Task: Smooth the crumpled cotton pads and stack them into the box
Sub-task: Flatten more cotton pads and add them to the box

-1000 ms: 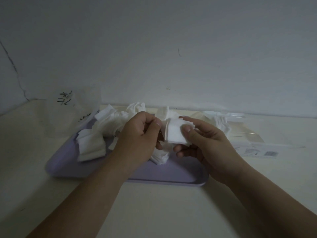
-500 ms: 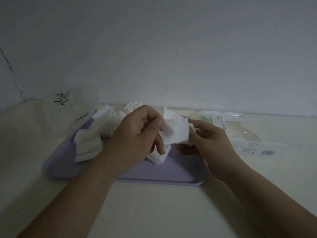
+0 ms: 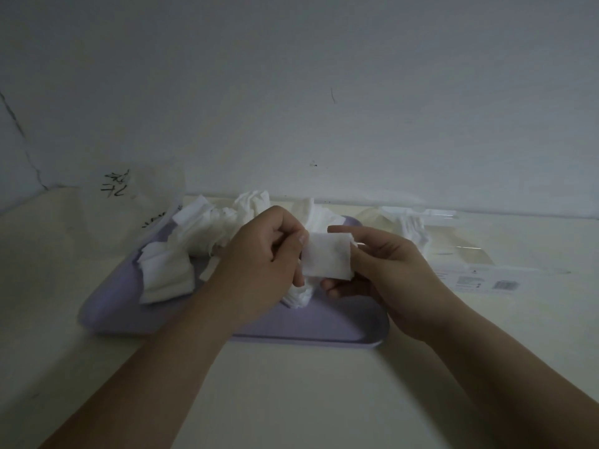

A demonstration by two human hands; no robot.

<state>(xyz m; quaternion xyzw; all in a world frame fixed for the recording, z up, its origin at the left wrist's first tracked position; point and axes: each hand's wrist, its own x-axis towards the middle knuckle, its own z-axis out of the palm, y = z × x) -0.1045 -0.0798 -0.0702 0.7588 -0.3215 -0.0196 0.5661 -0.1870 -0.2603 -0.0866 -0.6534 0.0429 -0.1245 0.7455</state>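
A white square cotton pad (image 3: 326, 256) is stretched flat between my two hands above the lilac tray (image 3: 327, 325). My left hand (image 3: 262, 257) pinches its left edge and my right hand (image 3: 385, 270) pinches its right edge. A heap of crumpled white pads (image 3: 207, 228) lies on the far half of the tray, with a flatter bunch of pads (image 3: 165, 273) at its left end. A clear plastic box (image 3: 431, 234) with a few white pads inside sits on the table to the right, behind my right hand.
A clear plastic bag (image 3: 129, 202) with black writing stands at the back left against the wall. A flat clear lid with a printed label (image 3: 492, 280) lies right of the tray. The cream table (image 3: 291, 400) ends at the wall just behind the tray.
The pad was bunched between my fingers a second ago. It is now pulled out flat and square, with my hands a little farther apart.
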